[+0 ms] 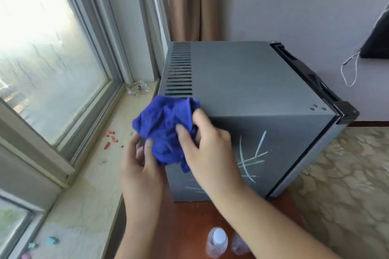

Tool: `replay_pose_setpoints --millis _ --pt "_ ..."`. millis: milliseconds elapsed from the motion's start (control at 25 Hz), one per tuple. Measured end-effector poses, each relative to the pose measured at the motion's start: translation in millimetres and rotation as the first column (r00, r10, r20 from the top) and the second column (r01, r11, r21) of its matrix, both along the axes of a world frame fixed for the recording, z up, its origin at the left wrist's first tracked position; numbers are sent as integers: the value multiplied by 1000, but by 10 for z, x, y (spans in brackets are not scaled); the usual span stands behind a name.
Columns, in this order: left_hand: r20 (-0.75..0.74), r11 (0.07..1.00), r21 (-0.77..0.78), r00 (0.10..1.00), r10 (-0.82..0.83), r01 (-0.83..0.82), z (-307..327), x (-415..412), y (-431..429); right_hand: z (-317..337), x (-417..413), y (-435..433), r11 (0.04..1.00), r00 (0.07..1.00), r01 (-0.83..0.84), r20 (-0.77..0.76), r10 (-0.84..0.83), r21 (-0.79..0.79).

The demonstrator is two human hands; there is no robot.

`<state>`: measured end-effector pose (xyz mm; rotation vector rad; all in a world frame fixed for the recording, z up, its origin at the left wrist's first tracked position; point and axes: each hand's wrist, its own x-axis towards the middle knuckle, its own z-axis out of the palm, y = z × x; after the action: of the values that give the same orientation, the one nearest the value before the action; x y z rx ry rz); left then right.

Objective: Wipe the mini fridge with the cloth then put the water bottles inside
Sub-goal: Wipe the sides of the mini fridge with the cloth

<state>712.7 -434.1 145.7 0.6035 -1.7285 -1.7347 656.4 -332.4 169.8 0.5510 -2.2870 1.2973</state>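
Note:
A grey mini fridge (248,82) stands on a wooden surface, its door on the right side and shut. Pale chalk-like scribbles (251,160) mark its near side. A crumpled blue cloth (166,130) is held at the fridge's near left corner, just below the vent slots. My left hand (141,164) grips the cloth from below and my right hand (202,145) grips it from the right. Two clear water bottles (216,242) with white caps stand at the bottom edge, one partly hidden behind my right forearm.
A window (42,48) and a pale sill (90,185) run along the left, with small red and teal bits (110,137) scattered on it. A beige curtain (189,2) hangs behind the fridge. Patterned carpet (341,185) lies to the right. A dark object with a cord (376,38) sits far right.

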Motion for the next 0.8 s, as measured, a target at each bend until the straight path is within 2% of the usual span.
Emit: replay_pose_setpoints --millis 80,160,240,360,520,640,800 --pt "18 1000 15 1000 -25 25 -132 29 69 -230 21 162 1000 999 11 45 -11 7" --pt "30 997 23 997 -78 77 -310 -3 228 -448 -10 440 995 992 94 84 -95 14" --pt "26 995 -4 994 -102 103 -412 -88 431 -557 -43 758 985 963 147 238 -122 -90" --pt "20 988 -60 990 -141 142 -488 -228 796 -555 -67 1185 941 893 191 449 -47 -281" --pt "-10 980 7 980 -199 200 -479 -468 1390 -497 -138 1730 803 842 342 539 -31 -487" --pt "-10 953 21 953 -303 303 -436 -609 1901 -580 -195 2211 684 792 476 607 -62 -552" --pt "27 933 -6 932 -361 361 -525 -678 2357 -811 -241 2554 550 724 574 689 3 -606"
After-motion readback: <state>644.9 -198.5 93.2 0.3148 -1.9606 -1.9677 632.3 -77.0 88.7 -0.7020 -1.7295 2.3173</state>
